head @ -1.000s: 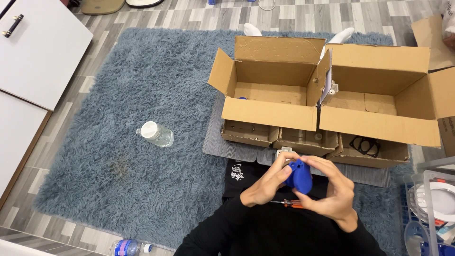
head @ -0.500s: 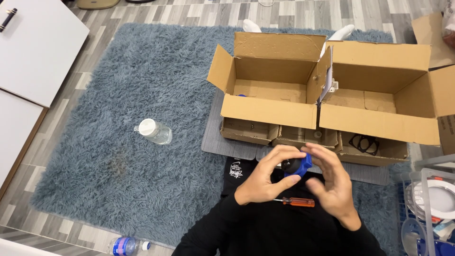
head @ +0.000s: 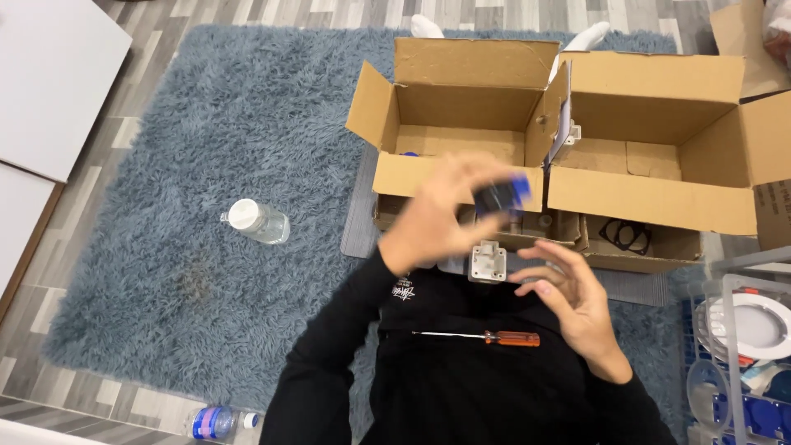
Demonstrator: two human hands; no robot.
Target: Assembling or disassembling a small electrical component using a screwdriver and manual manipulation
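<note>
— Lifting away now: the left hand (head: 449, 210) has carried the small blue and black part (head: 504, 196) up toward the near wall of the left cardboard box (head: 461, 107), where a moment ago both hands cupped it low over the lap.

— And the right hand (head: 568, 297)?

— It has let go; its grip is released, fingers spread, above the lap. The left grip is clenched on the part, though motion blur hides detail. It looks like the part is headed to the boxes.

— Counts?

— Two open boxes side by side, the second box (head: 659, 115) to the right. Two plastic bottles: one (head: 257, 221) on the rug (head: 206, 148), another (head: 216, 422) near the floor edge. One screwdriver (head: 486, 337) on the lap, one grey fitting (head: 488, 262) just beyond it.
</note>
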